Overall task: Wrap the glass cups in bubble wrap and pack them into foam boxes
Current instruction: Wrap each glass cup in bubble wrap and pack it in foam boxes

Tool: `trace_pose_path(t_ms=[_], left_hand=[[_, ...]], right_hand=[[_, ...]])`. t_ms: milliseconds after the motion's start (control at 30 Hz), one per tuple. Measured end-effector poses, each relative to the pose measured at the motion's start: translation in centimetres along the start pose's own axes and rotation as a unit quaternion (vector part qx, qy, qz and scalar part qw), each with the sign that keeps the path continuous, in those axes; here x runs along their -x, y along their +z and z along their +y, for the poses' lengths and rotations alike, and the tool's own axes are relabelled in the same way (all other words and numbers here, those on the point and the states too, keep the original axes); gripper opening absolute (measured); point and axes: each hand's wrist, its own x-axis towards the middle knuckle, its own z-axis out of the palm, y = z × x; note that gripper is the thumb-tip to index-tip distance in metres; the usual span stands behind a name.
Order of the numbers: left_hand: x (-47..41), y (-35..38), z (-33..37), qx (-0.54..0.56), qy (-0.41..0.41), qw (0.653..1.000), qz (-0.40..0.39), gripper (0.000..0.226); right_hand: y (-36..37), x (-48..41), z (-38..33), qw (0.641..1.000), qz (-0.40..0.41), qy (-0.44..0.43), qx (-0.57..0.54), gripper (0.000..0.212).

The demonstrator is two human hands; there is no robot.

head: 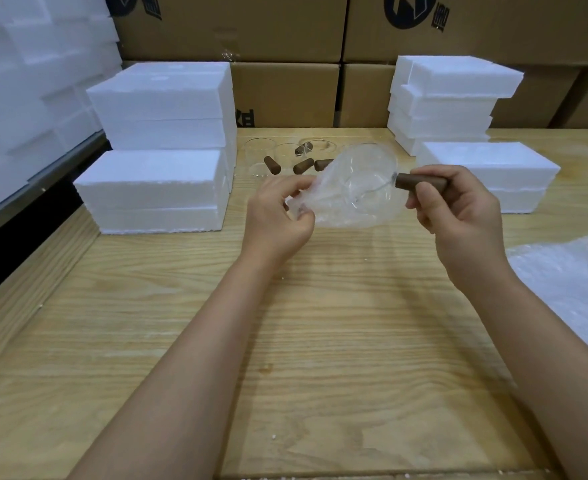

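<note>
A glass cup [358, 181] with a dark wooden handle [420, 183] hangs above the wooden table, lying sideways inside a thin clear plastic bag [323, 206]. My right hand [458, 213] grips the wooden handle. My left hand [278, 216] pinches the bunched end of the plastic bag at the cup's left. Several more glass cups with wooden handles [285, 161] stand at the back of the table. A sheet of bubble wrap [569, 282] lies at the right edge. White foam boxes are stacked at left [154, 188] and right [486, 168].
Taller foam stacks stand behind, at back left [168, 102] and back right [448, 95]. Cardboard cartons [285, 91] line the wall behind the table. More foam pieces [26, 81] are piled far left. The wooden table [285, 323] spreads below my forearms.
</note>
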Motion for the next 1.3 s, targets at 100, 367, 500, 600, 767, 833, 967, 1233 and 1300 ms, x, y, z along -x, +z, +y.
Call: trace_pose_path(t_ms=[100, 367, 500, 600, 767, 833, 967, 1233, 1300], left_hand=[[0.0, 0.1, 0.2, 0.012, 0.004, 1.0, -0.021, 0.047], [0.0, 0.6, 0.8, 0.062, -0.008, 0.998, 0.005, 0.009], [0.0, 0.7, 1.7, 0.122, -0.025, 0.992, -0.033, 0.01], [-0.3, 0.7, 2.7, 0.178, -0.054, 0.98, -0.067, 0.01], [-0.7, 0.2, 4.1, 0.248, -0.045, 0.958, -0.141, 0.014], [-0.8, 0.0, 4.1, 0.268, -0.029, 0.949, -0.161, 0.025], [-1.5, -0.5, 3.1, 0.289, -0.068, 0.955, -0.023, 0.043], [-0.9, -1.5, -0.8, 0.366, -0.256, 0.891, -0.082, 0.067], [-0.6, -1.1, -0.8, 0.418, -0.283, 0.857, -0.106, 0.082]], right_hand=[[0.1, 0.1, -0.1, 0.999, -0.007, -0.009, 0.032, 0.019], [0.2, 0.5, 1.1, 0.94, -0.068, -0.136, 0.305, 0.019], [0.4, 0.5, 1.5, 0.884, -0.04, -0.235, 0.402, 0.02], [0.7, 0.6, 1.4, 0.884, -0.023, -0.231, 0.406, 0.019], [1.1, 0.8, 1.6, 0.899, -0.039, -0.212, 0.381, 0.015], [0.9, 0.9, 1.7, 0.928, -0.046, -0.168, 0.33, 0.016], [0.5, 0.6, 1.7, 0.957, -0.043, -0.138, 0.253, 0.016], [0.0, -0.1, 1.3, 0.998, -0.065, 0.011, -0.018, 0.015], [0.0, -0.1, 1.2, 0.996, -0.064, 0.021, -0.052, 0.015]])
